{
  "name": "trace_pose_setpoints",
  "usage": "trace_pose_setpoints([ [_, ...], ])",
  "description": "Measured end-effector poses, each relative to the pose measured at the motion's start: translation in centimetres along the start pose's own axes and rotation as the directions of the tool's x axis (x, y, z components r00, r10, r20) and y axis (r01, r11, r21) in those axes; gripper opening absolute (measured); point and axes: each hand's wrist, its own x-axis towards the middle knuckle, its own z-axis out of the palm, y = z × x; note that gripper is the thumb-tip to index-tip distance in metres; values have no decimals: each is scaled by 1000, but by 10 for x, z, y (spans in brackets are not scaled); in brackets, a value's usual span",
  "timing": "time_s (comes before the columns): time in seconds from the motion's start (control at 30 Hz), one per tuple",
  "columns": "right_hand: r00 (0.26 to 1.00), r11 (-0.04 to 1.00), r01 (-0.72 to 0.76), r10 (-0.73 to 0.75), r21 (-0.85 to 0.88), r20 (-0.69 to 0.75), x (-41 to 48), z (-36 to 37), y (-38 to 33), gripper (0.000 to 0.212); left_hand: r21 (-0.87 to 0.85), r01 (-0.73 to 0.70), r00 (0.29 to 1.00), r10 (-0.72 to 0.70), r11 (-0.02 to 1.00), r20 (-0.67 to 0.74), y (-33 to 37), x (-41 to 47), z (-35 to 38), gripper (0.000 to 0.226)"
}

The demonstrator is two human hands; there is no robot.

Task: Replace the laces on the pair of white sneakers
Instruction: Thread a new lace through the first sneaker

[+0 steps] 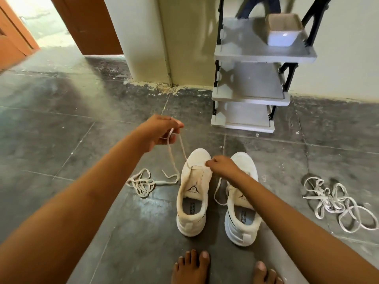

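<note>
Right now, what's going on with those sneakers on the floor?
A person's left hand holds a lace drawn up from the front eyelets of the left sneaker, while the right hand pinches at those eyelets. The lace's slack lies tangled on the floor beside it. The right sneaker has a loose lace hanging. A whiter pile of laces lies further right.

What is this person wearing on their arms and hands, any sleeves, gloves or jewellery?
Nothing. The left hand and right hand are bare: no gloves, rings or watch. The left forearm and right forearm are uncovered to the frame's edge; no sleeve is in view.
</note>
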Motion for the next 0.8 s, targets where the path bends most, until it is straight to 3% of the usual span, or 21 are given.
trace_pose_setpoints([
  [0.17,978,907,154,-83,392,-192,-27,-72,-66,28,-210,9,1000,-12,978,-12,66,-33,-13,17],
  [0.4,845,727,500,-290,470,-450,-94,-144,-149,19,-468,-64,997,75,882,5,158,-96,-20,34],
  [0.57,743,623,636,-334,455,-580,-125,-179,-191,11,-418,-167,985,165,893,-42,189,-121,-18,44],
  [0.67,661,548,724,-377,419,-649,-140,-196,-210,18,-381,-188,982,181,905,-54,199,-129,-16,31],
  [0.8,585,499,785,-402,367,-705,-153,-222,-233,12,-146,-313,940,284,939,-187,197,-125,-15,13],
])
